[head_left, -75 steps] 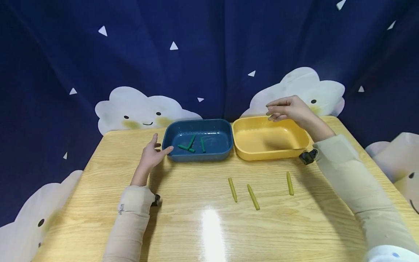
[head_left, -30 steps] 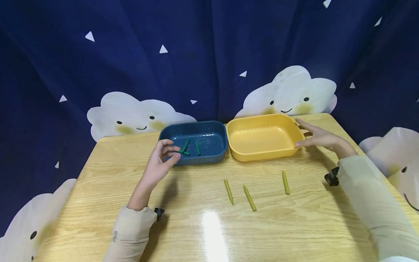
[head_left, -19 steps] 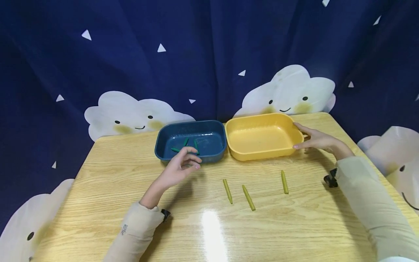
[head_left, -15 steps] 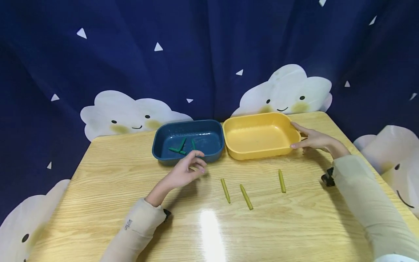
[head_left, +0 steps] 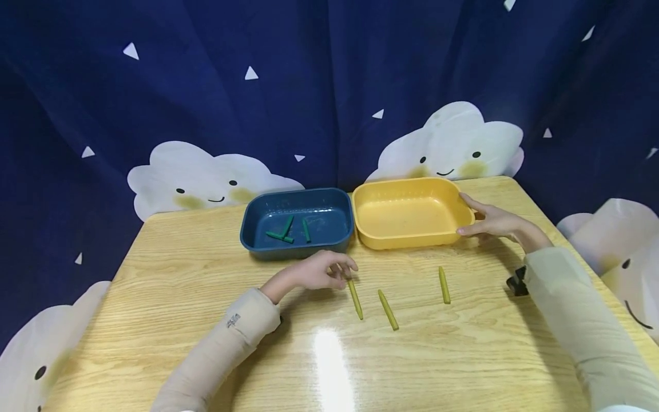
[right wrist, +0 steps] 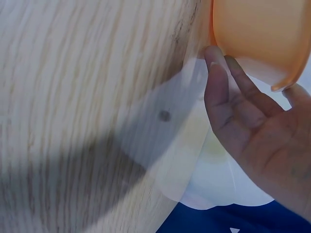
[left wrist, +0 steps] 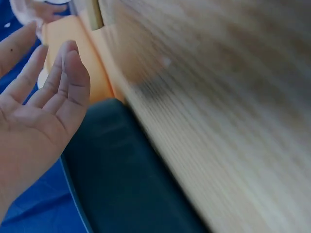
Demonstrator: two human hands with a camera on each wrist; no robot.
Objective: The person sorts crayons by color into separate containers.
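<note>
In the head view my left hand (head_left: 321, 270) hovers over the far end of the leftmost yellow crayon (head_left: 356, 300), its fingers loosely bent. The left wrist view shows the hand's palm side (left wrist: 41, 114) with nothing held. Two more yellow crayons lie to the right, a middle crayon (head_left: 388, 309) and a right-hand crayon (head_left: 444, 285). My right hand (head_left: 496, 222) rests against the right end of the yellow bin (head_left: 412, 241), thumb and fingers spread along its wall. In the right wrist view the right hand's fingers (right wrist: 245, 104) look mostly straight beside the bin.
A dark blue bin (head_left: 296, 252) stands left of the yellow one, close beside it. Three green crayons lie inside it, one of them a separate green crayon (head_left: 306, 230). Behind the wooden table (head_left: 170, 274) hangs a navy curtain (head_left: 288, 103) with clouds.
My left hand has left the blue bin's left end and moved right and nearer, to the leftmost yellow crayon. My right hand has come down from above the yellow bin to its right end.
</note>
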